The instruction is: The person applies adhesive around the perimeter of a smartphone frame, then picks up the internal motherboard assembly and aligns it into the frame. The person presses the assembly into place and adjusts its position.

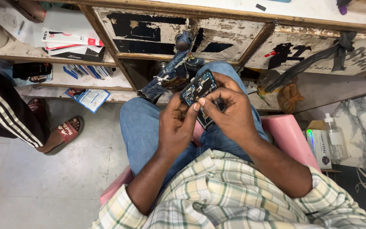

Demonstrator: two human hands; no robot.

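Note:
An opened mobile phone (pixel 200 87) with its back cover off shows a blue circuit board and dark parts. I hold it over my lap, above my jeans. My left hand (pixel 175 123) grips its lower left side, thumb pressed on the board. My right hand (pixel 229 111) wraps around its right edge, fingers curled over the exposed inside. The phone's lower half is hidden by my fingers.
A worn wooden counter with drawers (pixel 178 32) stands right in front of my knees. Shelves with papers and boxes (pixel 70 46) are at left. Another person's foot in a sandal (pixel 62 133) rests on the tiled floor. A pink stool (pixel 289 135), a clear bottle (pixel 334 138) and a small box (pixel 318 148) sit at right.

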